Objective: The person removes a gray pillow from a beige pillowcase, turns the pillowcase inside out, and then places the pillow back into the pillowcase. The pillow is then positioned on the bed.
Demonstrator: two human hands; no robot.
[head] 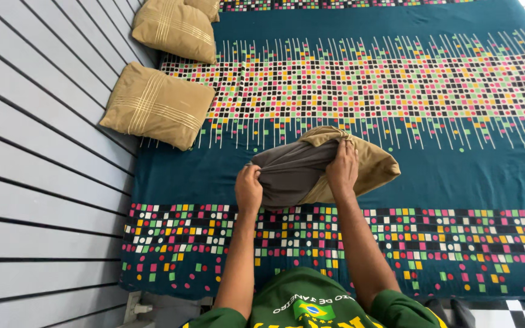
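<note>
Gripping a grey cushion (287, 173), the left hand (248, 188) closes on its near end, while the right hand (343, 167) clutches the edge of a tan cover (366, 167) drawn partly over it. Both lie on the patterned bedspread (396, 97), near its front edge. Two tan cushions (158, 104) (174, 27) sit well beyond, against the striped wall (37, 152).
</note>
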